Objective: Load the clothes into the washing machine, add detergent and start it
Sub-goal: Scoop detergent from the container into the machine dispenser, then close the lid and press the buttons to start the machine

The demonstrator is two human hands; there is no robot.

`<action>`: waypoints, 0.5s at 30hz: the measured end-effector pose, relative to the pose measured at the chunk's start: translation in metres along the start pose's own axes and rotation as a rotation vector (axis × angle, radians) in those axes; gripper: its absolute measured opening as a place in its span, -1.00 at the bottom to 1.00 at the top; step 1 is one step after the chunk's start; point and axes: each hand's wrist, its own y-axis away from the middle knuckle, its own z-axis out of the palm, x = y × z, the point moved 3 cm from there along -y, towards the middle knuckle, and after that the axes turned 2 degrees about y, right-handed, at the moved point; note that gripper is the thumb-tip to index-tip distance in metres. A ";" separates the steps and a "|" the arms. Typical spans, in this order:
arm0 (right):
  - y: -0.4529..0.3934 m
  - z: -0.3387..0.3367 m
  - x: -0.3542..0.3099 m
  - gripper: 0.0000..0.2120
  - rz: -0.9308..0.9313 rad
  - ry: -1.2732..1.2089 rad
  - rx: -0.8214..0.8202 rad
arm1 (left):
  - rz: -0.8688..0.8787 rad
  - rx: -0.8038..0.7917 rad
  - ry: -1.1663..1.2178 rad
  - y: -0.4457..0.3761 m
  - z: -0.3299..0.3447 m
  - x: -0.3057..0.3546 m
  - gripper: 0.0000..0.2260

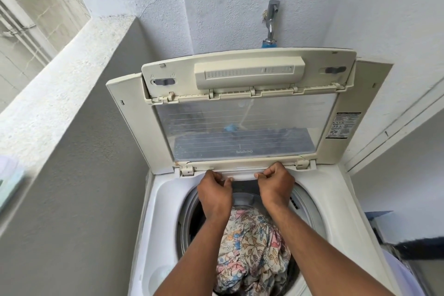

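Both hands, left hand (pixel 214 193) and right hand (pixel 276 185), pinch the white drawer (pixel 242 174); forearms half-hide the floral clothes (pixel 252 247).

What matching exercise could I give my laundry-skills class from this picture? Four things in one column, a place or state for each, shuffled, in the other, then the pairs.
Things:
1. Lid
2. Floral cloth
3. Tap
4. Both hands (left hand, right hand)

Places or states:
A. On the wall behind the machine
B. Folded up and open
C. Gripping the white tray at the back rim of the opening
D. Lying in the drum

Pairs: 1-B, 2-D, 3-A, 4-C
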 end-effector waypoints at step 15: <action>0.043 -0.059 -0.076 -0.69 -0.308 0.306 0.068 | 0.504 0.049 -0.260 0.053 -0.061 0.053 -0.59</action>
